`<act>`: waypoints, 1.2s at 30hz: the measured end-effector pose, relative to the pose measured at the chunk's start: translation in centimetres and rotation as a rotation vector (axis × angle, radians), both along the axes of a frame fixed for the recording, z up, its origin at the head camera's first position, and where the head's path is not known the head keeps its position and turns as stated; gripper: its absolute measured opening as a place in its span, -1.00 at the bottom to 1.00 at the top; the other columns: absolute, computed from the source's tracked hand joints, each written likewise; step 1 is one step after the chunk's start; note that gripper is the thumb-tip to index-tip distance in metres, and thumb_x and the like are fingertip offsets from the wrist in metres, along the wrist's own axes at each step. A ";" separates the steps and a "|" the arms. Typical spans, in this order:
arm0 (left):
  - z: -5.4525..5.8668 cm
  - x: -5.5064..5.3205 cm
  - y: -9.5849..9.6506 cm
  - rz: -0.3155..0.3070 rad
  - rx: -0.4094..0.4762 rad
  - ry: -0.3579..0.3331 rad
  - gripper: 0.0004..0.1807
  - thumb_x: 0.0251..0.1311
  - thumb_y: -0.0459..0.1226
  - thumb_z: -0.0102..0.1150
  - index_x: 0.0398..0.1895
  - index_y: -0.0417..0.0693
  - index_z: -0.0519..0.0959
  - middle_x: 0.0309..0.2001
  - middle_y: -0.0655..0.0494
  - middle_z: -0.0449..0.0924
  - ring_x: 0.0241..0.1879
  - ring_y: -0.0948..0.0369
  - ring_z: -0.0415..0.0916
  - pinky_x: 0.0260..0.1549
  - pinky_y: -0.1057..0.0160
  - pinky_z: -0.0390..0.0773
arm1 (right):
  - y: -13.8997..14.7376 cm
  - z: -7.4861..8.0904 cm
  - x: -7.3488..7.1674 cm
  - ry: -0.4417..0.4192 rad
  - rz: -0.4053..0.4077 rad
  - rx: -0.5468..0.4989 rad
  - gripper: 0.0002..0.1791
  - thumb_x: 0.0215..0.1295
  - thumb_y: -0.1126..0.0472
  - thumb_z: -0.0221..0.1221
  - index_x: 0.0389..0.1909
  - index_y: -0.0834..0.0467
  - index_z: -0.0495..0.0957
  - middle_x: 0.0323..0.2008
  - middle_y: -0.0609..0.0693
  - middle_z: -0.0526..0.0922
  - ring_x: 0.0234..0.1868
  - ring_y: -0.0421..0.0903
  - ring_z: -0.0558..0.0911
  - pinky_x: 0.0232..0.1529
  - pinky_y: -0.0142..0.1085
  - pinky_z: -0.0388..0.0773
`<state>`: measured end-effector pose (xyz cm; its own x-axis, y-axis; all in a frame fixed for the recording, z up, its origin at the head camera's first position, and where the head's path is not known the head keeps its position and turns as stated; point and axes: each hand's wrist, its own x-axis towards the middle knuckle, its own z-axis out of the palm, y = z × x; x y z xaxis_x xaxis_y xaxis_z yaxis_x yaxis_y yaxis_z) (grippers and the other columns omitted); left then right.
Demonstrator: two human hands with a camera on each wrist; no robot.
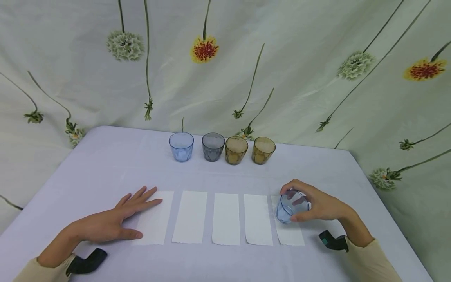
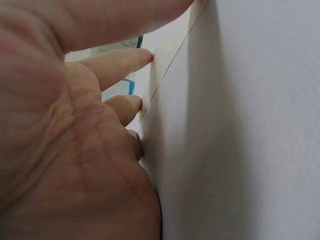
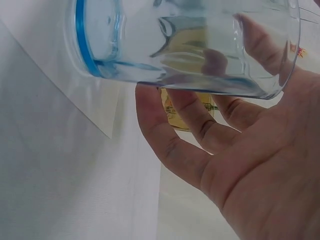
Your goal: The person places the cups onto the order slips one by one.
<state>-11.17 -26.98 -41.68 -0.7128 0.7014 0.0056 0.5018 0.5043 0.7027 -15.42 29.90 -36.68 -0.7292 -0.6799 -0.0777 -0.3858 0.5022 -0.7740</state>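
My right hand [image 1: 323,203] holds a clear blue glass [image 1: 284,213], thumb on the near side and fingers round the far side. The glass is over the rightmost of several white paper strips [image 1: 291,236]. In the right wrist view its blue base [image 3: 86,37] is close to the paper; whether it touches I cannot tell. My left hand [image 1: 109,223] rests with fingers spread at the leftmost paper strip [image 1: 156,221], fingertips over its left edge. The left wrist view shows the left palm [image 2: 85,145] beside the white tabletop, holding nothing.
Along the back of the table stand a blue glass [image 1: 181,150], a grey glass [image 1: 213,150] and two amber glasses, one left [image 1: 236,154] and one right [image 1: 262,154]. Between the hands lie more paper strips [image 1: 225,219] in a row. A flowered cloth [image 1: 296,78] hangs behind.
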 end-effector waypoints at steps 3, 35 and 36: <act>-0.1 0.0 -0.1 -0.012 0.003 0.017 -0.17 0.26 -0.09 0.27 0.56 0.10 0.16 0.61 0.47 -0.32 0.48 0.66 -0.62 0.25 0.70 -0.61 | 0.0 -0.1 0.0 -0.001 0.008 0.002 -0.31 0.12 0.16 0.46 0.23 0.12 0.36 0.13 -0.04 0.43 0.14 0.03 0.45 0.08 -0.13 0.62; 0.1 0.0 0.2 0.028 -0.013 -0.025 -0.16 0.23 -0.02 0.28 0.56 0.15 0.18 0.64 0.03 -0.18 0.46 0.71 -0.60 0.25 0.71 -0.59 | 0.1 0.4 0.3 -0.023 0.008 0.035 -0.31 0.12 0.13 0.47 0.22 0.11 0.34 0.12 -0.04 0.43 0.14 0.05 0.45 0.10 -0.11 0.60; 0.1 0.0 0.2 0.028 -0.013 -0.025 -0.16 0.23 -0.02 0.28 0.56 0.15 0.18 0.64 0.03 -0.18 0.46 0.71 -0.60 0.25 0.71 -0.59 | 0.1 0.4 0.2 -0.024 0.011 0.035 -0.31 0.12 0.13 0.46 0.22 0.12 0.34 0.11 -0.03 0.43 0.14 0.06 0.44 0.10 -0.11 0.60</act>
<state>-11.13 -26.77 -41.58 -0.7319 0.6811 -0.0215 0.4695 0.5268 0.7085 -15.17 29.97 -36.23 -0.7196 -0.6842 -0.1185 -0.3729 0.5248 -0.7653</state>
